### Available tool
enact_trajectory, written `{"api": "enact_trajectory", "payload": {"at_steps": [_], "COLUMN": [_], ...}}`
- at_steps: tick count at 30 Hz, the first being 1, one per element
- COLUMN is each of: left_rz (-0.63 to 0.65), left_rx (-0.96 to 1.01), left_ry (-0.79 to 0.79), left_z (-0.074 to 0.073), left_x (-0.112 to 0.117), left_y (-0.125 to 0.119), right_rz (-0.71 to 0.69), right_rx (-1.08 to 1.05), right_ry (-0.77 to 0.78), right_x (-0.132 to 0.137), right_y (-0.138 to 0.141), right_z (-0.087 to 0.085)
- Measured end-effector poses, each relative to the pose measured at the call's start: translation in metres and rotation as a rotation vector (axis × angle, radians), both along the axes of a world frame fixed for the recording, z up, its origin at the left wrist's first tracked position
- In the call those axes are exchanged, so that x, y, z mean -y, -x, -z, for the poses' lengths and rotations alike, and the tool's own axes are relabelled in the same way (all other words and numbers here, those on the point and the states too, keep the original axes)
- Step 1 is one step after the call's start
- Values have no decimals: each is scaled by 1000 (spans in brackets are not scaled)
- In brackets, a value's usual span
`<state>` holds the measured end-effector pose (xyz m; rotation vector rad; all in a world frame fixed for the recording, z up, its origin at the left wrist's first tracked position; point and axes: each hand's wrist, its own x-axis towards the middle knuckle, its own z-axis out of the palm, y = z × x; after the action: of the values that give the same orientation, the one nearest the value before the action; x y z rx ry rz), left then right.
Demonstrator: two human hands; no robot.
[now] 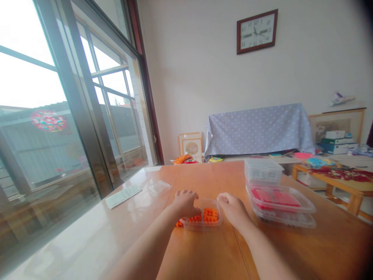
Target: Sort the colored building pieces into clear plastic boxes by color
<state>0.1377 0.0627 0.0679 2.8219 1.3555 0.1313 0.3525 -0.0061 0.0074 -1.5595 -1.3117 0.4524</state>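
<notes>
A clear plastic container (217, 222) with orange plastic building pieces (210, 214) in it stands on the table in front of me. My left hand (186, 204) is over its left side, fingers apart and bent, thumb reaching down toward the pieces. Nothing shows in its grasp. Beside the container's right rim is my right hand (234, 208), its fingers curled closed; whether they pinch the rim or something small is hidden. Another orange piece (178, 224) lies at the container's left edge, partly covered by my left forearm.
To the right stand stacked clear containers (305, 200), one with red pieces, and a frosted box (262, 171). At the left lie a clear lid (159, 188) and a paper booklet (124, 196) on the wooden table (204, 256). A window (87, 97) borders the left side.
</notes>
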Motion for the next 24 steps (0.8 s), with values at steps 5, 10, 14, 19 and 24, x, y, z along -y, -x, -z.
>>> {"api": "enact_trajectory", "payload": {"at_steps": [5, 10, 14, 19, 24], "left_rz": [-51, -117, -128, -147, -150], "left_rx": [-43, -58, -73, -81, -102], "left_ry": [65, 114, 116, 129, 140], "left_z": [7, 13, 15, 14, 14], "left_x": [-2, -5, -6, -6, -5], "left_y": [-10, -16, -17, -15, -13], "right_rz": [1, -5, 6, 10, 1], "right_rx": [9, 0, 3, -8, -11], "right_ry": [-6, -8, -15, -13, -12], "right_x": [-1, 0, 0, 0, 1], "right_y": [-2, -2, -2, -2, -1], "right_z": [3, 1, 1, 1, 0]}}
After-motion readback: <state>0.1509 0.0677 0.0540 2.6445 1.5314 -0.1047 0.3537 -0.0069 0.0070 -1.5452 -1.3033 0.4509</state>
